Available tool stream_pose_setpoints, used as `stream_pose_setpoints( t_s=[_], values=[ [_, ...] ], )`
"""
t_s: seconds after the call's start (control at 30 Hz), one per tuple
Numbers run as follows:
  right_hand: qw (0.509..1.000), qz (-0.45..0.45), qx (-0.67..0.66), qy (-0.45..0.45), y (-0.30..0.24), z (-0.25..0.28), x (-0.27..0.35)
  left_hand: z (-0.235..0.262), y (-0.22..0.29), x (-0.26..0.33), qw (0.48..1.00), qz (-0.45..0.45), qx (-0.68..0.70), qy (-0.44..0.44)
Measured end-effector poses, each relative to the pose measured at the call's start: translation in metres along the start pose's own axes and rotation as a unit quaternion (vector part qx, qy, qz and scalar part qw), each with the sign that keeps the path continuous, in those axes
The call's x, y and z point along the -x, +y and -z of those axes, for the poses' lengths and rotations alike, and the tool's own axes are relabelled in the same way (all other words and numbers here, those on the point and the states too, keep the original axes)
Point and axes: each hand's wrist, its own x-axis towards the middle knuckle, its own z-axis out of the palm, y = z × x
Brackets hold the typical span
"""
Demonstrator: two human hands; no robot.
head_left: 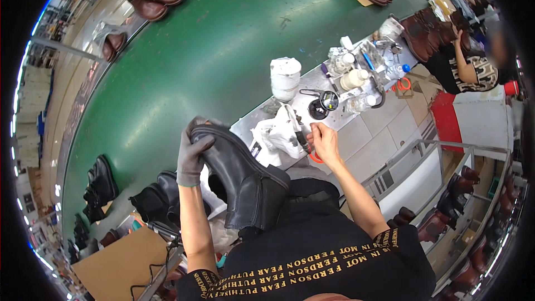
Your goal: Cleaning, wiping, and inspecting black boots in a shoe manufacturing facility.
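My left hand [192,157], in a grey glove, grips a black leather ankle boot [237,161] by its toe. The boot lies tilted, its heel and shaft close to my body. At the bench edge my bare right hand [324,144] has its fingers drawn together in a pinch; what they hold, if anything, I cannot make out. Beside those fingertips are a dark slim tool [302,140] and a crumpled white cloth [281,134]. Just beyond stands a small open black jar [318,110], with a round black lid [329,100] next to it.
A green conveyor belt [223,39] curves ahead. On the narrow bench stand a white roll [285,78] and several bottles [354,79]. Black boots [156,198] are at my left. A metal rack [473,161] with brown shoes is at right; another person [468,67] works far right.
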Motion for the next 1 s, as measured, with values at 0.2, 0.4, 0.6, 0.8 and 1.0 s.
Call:
stream_pose_setpoints(
  t_s=[0.2, 0.4, 0.6, 0.8, 1.0],
  values=[
    [0.982, 0.113, 0.031, 0.146, -0.03, 0.061, -0.03, -0.002, 0.004, 0.009, 0.999, -0.012, 0.021, 0.043],
    [0.943, 0.111, 0.181, 0.256, 0.006, 0.186, -0.137, 0.043, -0.018, 0.026, 0.997, -0.003, -0.023, 0.078],
    [0.985, 0.076, 0.144, 0.057, 0.07, 0.16, -0.232, 0.005, 0.013, 0.036, 0.995, 0.012, -0.102, -0.013],
    [0.941, 0.136, 0.306, 0.04, 0.129, 0.181, -0.289, -0.038, 0.024, 0.035, 0.992, 0.034, -0.097, 0.073],
    [0.987, 0.146, -0.004, 0.066, -0.017, 0.174, -0.198, -0.032, 0.025, 0.044, 0.997, 0.039, -0.046, 0.057]
  ],
)
